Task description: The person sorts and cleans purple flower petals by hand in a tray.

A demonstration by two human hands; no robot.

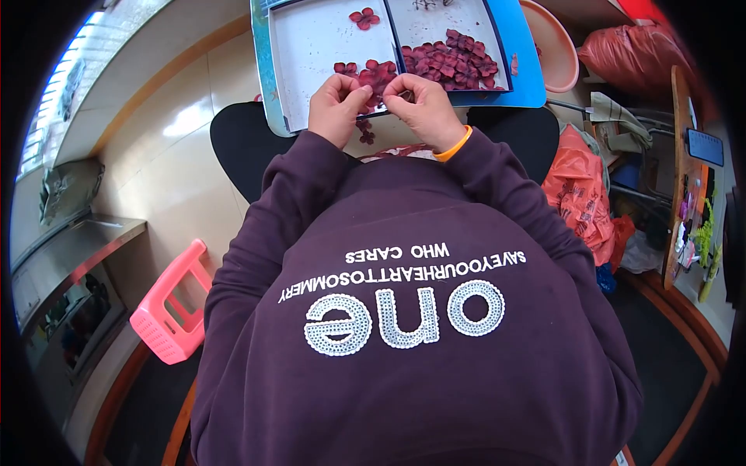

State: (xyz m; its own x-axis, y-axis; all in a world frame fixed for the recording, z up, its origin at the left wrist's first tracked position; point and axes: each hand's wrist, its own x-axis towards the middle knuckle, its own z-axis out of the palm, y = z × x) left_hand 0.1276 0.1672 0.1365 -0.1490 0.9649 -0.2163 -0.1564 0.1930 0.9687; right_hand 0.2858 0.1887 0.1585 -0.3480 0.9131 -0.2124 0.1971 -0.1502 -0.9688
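My left hand (336,110) is closed in a pinch at the near edge of a shallow divided box (311,54), with a dark red artificial flower at its fingertips. Beside it, my right hand (429,113), wearing an orange wristband (455,144), also pinches; what its fingertips hold is too small to make out. Loose dark red flowers (378,74) lie just beyond my fingers in the left compartment. A larger heap of these flowers (454,62) fills the near part of the right compartment. Below the box edge, between my wrists, hangs another dark red flower piece (364,132).
The box rests on a blue board (528,85). A single flower (364,19) lies farther back. At the right are a pinkish basin (556,46), red plastic bags (579,194) and a wooden shelf board (674,179). A pink stool (175,307) stands at the left.
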